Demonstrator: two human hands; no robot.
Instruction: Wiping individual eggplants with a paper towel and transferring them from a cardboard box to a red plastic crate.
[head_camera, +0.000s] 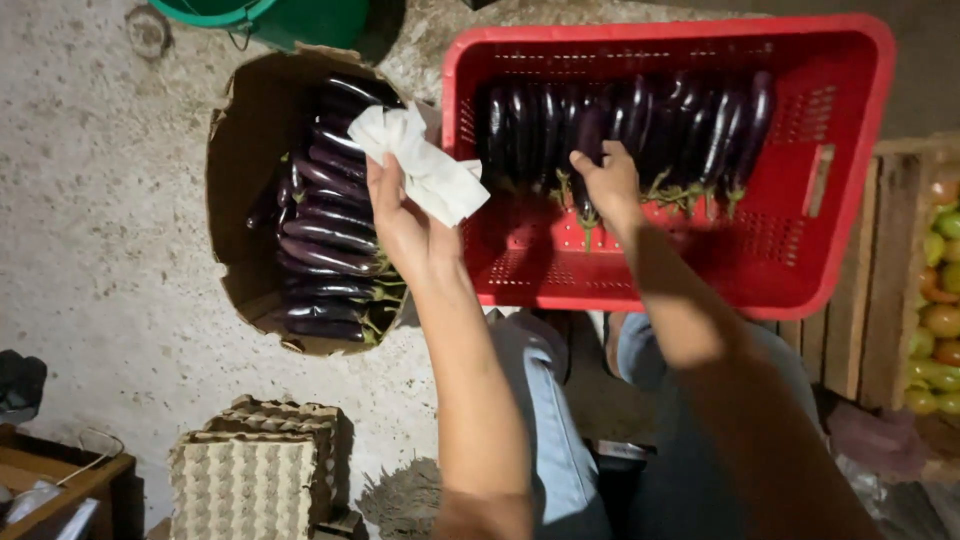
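The red plastic crate (850, 200) sits on the concrete floor (100, 250) at the far right, its slatted bottom half bare on the near side. A row of long dark purple eggplants (690, 130) lies side by side against its far wall, stems pointing toward the person. Left of the crate stands an open cardboard box (235, 170) packed with more purple eggplants (325, 240), stacked crosswise with their green stems to the right. Beyond the box, at the far edge, is part of a green bucket (300, 15). On the far right a wooden crate (890, 280) holds green and reddish tomatoes (940, 320). Near left, a stack of grey egg trays (250, 480) rests on the floor.

The person's right hand (608, 180) reaches into the red crate and is curled closed around one eggplant (587, 135) at the left part of the row, gripping it near its stem end; the fruit runs away from the hand toward the crate's far wall. The left hand (400, 215) is raised between box and crate, fingers closed on a crumpled white cloth (425, 165), which juts up and to the right, over the red crate's left rim.
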